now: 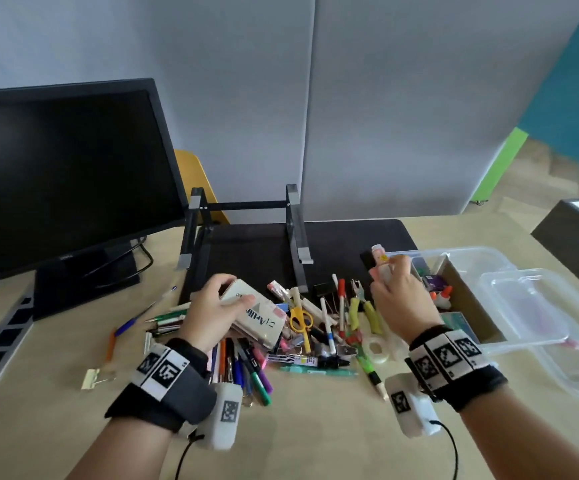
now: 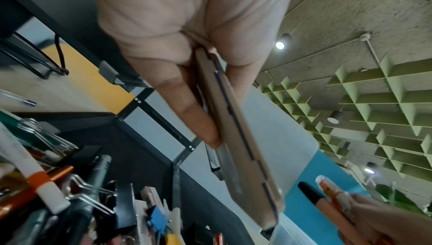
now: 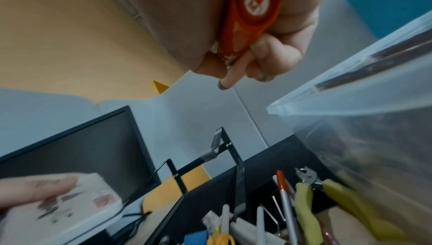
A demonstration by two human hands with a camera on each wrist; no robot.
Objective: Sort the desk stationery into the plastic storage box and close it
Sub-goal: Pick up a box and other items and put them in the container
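The left hand (image 1: 211, 308) grips a flat beige case (image 1: 258, 311), thumb on top and fingers (image 2: 187, 112) curled beneath, lifted above the stationery pile (image 1: 315, 327) on the worktop (image 1: 315, 427). The right hand (image 1: 402, 299) has its fingers (image 3: 275, 54) closed round an orange correction tape (image 3: 247, 17) and a pen (image 1: 381, 261), just beside the open clear box (image 1: 468, 254), whose lid (image 1: 537, 306) lies beyond it.

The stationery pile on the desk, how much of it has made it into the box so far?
A few things already lie in the plastic box, such as glue bottles. The right hand carries an orange correction tape toward it; the left hand grips a flat beige case. Most of the pile remains on the desk, and the lid is off.
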